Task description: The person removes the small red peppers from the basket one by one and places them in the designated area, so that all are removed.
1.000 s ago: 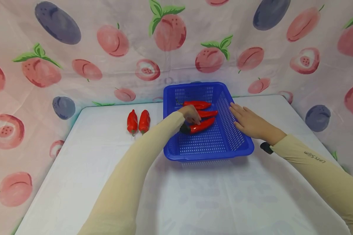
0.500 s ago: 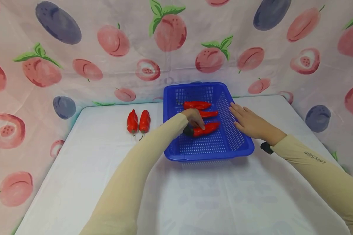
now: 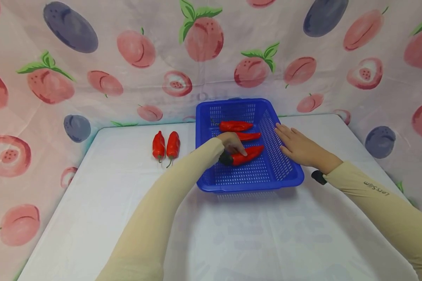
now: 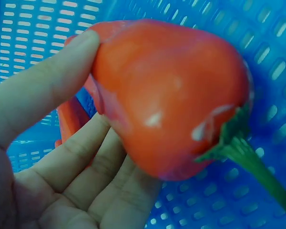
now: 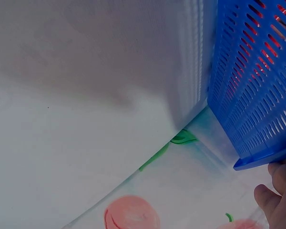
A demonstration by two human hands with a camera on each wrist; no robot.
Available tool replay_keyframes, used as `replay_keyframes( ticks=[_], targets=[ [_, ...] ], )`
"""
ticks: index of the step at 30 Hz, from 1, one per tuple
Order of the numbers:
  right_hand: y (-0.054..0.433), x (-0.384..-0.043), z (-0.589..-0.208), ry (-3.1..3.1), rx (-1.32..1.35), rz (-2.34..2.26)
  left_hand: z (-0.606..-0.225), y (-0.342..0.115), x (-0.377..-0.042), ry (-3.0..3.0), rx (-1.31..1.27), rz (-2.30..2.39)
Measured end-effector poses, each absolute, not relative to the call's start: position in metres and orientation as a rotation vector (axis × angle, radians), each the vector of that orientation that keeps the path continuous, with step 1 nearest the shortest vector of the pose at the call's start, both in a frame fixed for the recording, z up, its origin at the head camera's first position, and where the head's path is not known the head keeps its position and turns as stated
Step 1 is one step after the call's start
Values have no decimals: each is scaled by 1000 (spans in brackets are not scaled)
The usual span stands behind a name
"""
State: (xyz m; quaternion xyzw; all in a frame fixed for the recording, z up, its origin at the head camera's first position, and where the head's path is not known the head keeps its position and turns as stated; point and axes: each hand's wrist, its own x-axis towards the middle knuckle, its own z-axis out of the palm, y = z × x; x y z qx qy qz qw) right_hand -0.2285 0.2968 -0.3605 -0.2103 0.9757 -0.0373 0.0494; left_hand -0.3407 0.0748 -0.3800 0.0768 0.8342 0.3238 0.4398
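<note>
Inside a blue plastic basket [image 3: 253, 187], the left hand [image 3: 233, 143] holds a red pepper [image 3: 252, 154] near its stem end. The left wrist view shows this pepper [image 4: 167, 100] between the thumb and the fingers, its green stem pointing to the lower right. Two other red peppers lie behind it in the basket, a far pepper [image 3: 236, 125] and a middle pepper [image 3: 249, 136] partly covered by the left hand. The right hand [image 3: 300, 149] rests with straight fingers on the basket's right rim. In the right wrist view its fingertips [image 5: 269, 198] touch the rim.
Two red peppers, a left one [image 3: 158, 146] and a right one [image 3: 173, 145], lie side by side on the white table [image 3: 102, 187] left of the basket. A fruit-print cloth [image 3: 211, 74] hangs behind the table.
The left hand and the pepper it holds have shifted slightly right and toward the front of the basket, mostly in the first half second. The right hand stays put.
</note>
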Motion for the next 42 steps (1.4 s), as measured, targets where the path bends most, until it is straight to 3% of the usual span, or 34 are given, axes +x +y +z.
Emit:
replay_keyframes(
  ticks=[42],
  targets=[
    [297,-228,-365,2995,-635,-121,-358,53,-344,1969,37,1604]
  ],
)
